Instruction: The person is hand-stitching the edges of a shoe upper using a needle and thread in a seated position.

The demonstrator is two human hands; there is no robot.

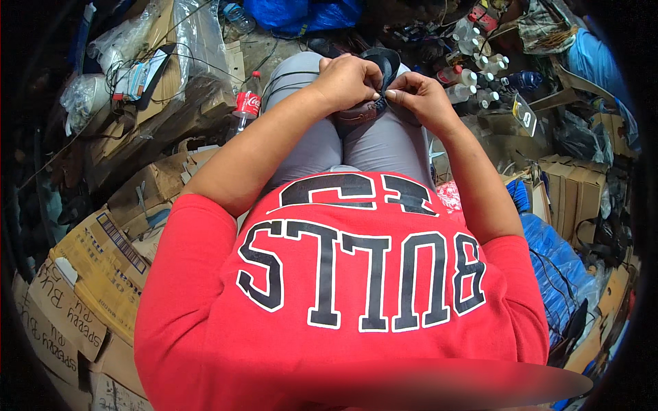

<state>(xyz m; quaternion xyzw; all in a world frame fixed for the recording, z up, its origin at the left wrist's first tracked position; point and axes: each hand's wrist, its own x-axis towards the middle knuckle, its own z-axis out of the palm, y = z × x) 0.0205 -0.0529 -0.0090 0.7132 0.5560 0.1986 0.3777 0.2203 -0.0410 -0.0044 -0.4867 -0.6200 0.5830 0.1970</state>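
A dark shoe (359,115), black with a brown edge, rests between my thighs. Above it rises a black, rounded part (381,61). My left hand (348,83) is closed, its thumb and fingertips pinching the shoe's upper edge. Close by on the other side, my right hand (419,100) pinches the same edge between thumb and finger. The fingertips nearly meet, and the small dark strip between them is too fine to make out. Thin black cord (295,74) lies across my left thigh and passes beneath my left hand.
A red-labelled plastic bottle (247,104) stands beside my left thigh. Several bottles (473,79) lie at the far right. Flattened cardboard (103,253) and clear plastic sheeting (195,51) crowd the left. A blue bag (301,15) lies ahead, and blue plastic (555,267) is at my right.
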